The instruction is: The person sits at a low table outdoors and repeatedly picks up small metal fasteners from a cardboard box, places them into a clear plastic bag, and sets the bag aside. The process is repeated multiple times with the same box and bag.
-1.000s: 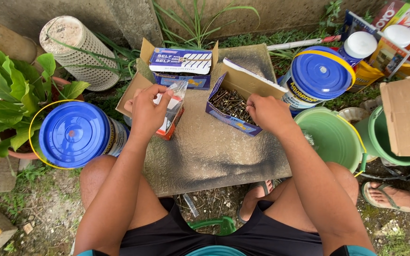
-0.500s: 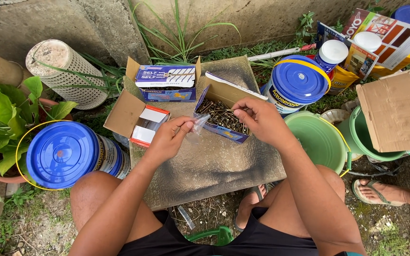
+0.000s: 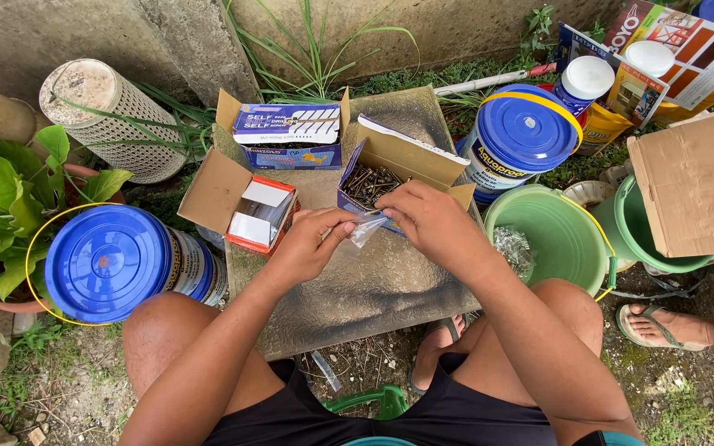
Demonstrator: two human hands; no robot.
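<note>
My left hand (image 3: pixel 311 241) and my right hand (image 3: pixel 425 219) meet over a grey slab (image 3: pixel 365 289) that rests across my knees. Both pinch a small clear plastic bag (image 3: pixel 365 230) between them. Just behind my right hand stands an open blue cardboard box of dark screws (image 3: pixel 371 183). To the left of my left hand lies an open red and white small box (image 3: pixel 259 216). A closed blue box (image 3: pixel 287 132) sits at the far end of the slab.
Two buckets with blue lids lie at left (image 3: pixel 109 263) and upper right (image 3: pixel 522 132). A green bucket (image 3: pixel 551 239) with shiny bags stands at right, beside a cardboard box (image 3: pixel 692 190). Another person's sandalled foot (image 3: pixel 663 326) is at right. A potted plant (image 3: pixel 2 190) is at left.
My left hand left the red and white box and came to the middle with the clear bag. My right hand came out of the screw box and took hold of the bag too.
</note>
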